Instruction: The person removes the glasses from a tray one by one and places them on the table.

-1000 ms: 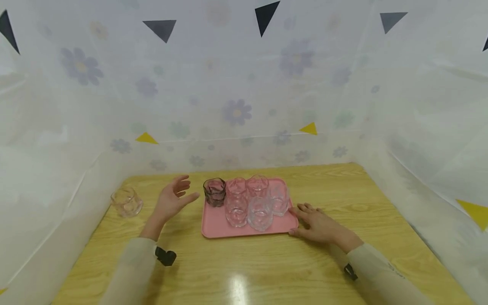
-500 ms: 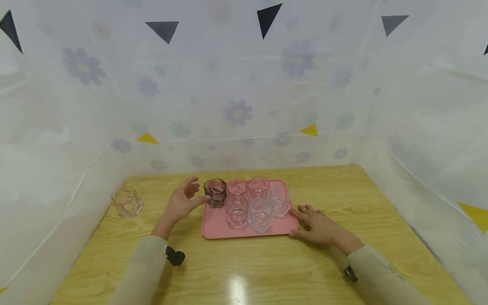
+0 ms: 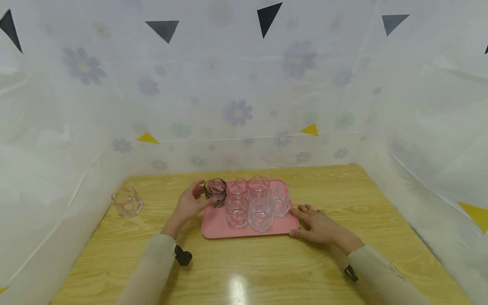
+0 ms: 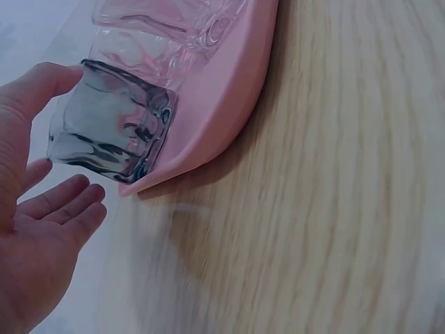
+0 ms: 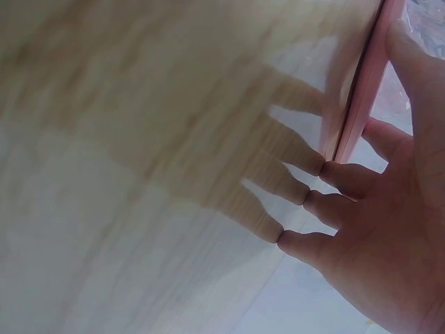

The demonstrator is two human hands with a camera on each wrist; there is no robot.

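A smoky grey glass tumbler (image 3: pixel 215 192) stands at the back left corner of the pink tray (image 3: pixel 215 228). My left hand (image 3: pixel 192 203) is around it, thumb at its near side and index finger at its far side, pinching near the rim. In the left wrist view the thumb tip meets the grey glass (image 4: pixel 115 122), while the other fingers hang apart from it. My right hand (image 3: pixel 316 224) rests spread at the tray's right edge; in the right wrist view its fingertips (image 5: pixel 334 170) touch the table, with the thumb along the pink rim (image 5: pixel 365 90).
Several pinkish and clear tumblers (image 3: pixel 261 215) stand packed on the tray, right beside the grey one. A lone pale pink tumbler (image 3: pixel 127 202) stands on the wooden table (image 3: pixel 236 262) at far left. White flowered curtains (image 3: pixel 236 84) enclose the back and sides.
My left hand has moved right, from beside the tray to the grey tumbler, its thumb and index finger now on either side. The right hand, tray and tumblers have stayed put.
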